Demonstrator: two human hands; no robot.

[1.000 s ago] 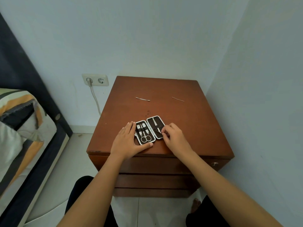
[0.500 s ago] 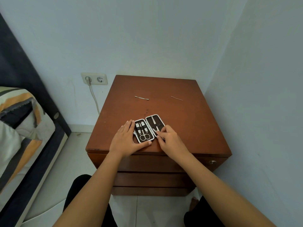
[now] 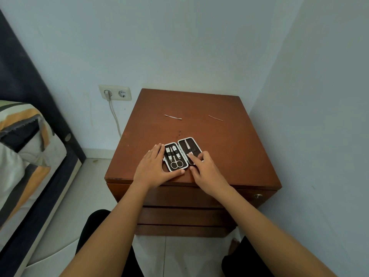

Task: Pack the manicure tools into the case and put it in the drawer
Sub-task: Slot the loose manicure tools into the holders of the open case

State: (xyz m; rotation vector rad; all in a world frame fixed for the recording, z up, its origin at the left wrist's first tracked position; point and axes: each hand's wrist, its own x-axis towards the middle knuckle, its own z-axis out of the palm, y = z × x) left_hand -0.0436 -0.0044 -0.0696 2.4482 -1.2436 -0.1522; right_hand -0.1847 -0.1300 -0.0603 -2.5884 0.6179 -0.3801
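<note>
Grip of the right hand (image 3: pixel 207 168): fingertips pressed onto the lower part of the right half of the case (image 3: pixel 182 153), seemingly seating a slim tool under its strap; whether anything is pinched between the fingers cannot be told. Left hand (image 3: pixel 154 169) lies flat and spread, holding nothing, fingers against the case's left edge and thumb along its near edge, bracing it. Case: opened flat near the front edge of the counter (image 3: pixel 229 148), dark lining, pale rim; left half holds scissors (image 3: pixel 176 164) and two clipper-like pieces, right half one slim tool (image 3: pixel 187 145). Two thin metal tools (image 3: pixel 173 116) (image 3: pixel 215 118) remain loose, well apart from the case, toward the back of the counter.

Risks, as judged: a push off-line may skid the light case toward the front edge if the brace loosens; a half-seated tool could block closing; the loose slender tools may be overlooked. Drawers below appear closed.
</note>
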